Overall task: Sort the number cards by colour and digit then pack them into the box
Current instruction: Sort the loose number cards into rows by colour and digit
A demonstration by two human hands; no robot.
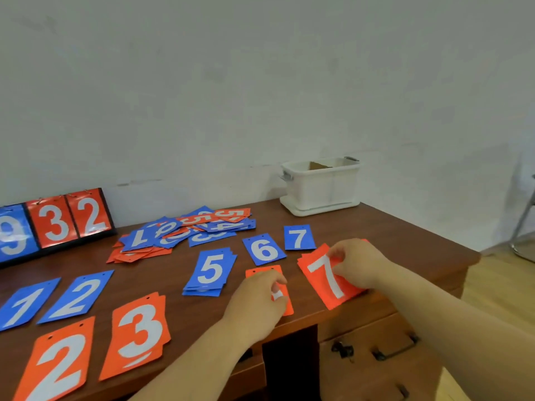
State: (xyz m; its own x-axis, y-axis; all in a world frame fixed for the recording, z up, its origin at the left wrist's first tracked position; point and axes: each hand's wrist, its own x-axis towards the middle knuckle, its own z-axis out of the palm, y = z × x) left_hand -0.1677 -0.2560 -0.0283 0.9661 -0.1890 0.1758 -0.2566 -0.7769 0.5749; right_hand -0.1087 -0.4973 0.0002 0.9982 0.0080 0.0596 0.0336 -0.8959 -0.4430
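Though cut off by the left edge of the frame, readable all the same: flip scoreboard [55, 224] at middle left, glossy leaves hung on wire rings, blue 9, red 3, red 2, black backing.

Below it, flat on the dark brown wooden surface [390, 235], thin rectangular cards with white digits and small punched holes along the top edge: blue 1 card [24, 303], blue 2 card [76, 296], then at lower left the orange 2 card [58, 369] and the orange 3 stack [139, 332], slightly fanned.

Above and right of these, a loose heap [185, 230] of blue and orange cards, overlapping at all angles. Right of that, blue 5 stack [211, 270], several deep, then blue 6 card [264, 249] and blue 7 card [298, 238], each apart from its neighbour.

Lower centre: left hand [257, 299] over an orange card [262, 271], fingers curled and pinching it, digit mostly hidden. Just right, right hand [359, 264], fingers clamped on the right edge of the orange 7 stack [324, 282], further orange edges showing beneath the top card.

Upper right on the surface, against the pale wall: white plastic box [321, 188], rounded corners, grey clip handles at both ends, seated on a flat white lid or tray. Inside, a piece of brown cardboard; rest of the interior hidden by the rim.

Lower right: drawer front [376, 351] with dark metal handles.
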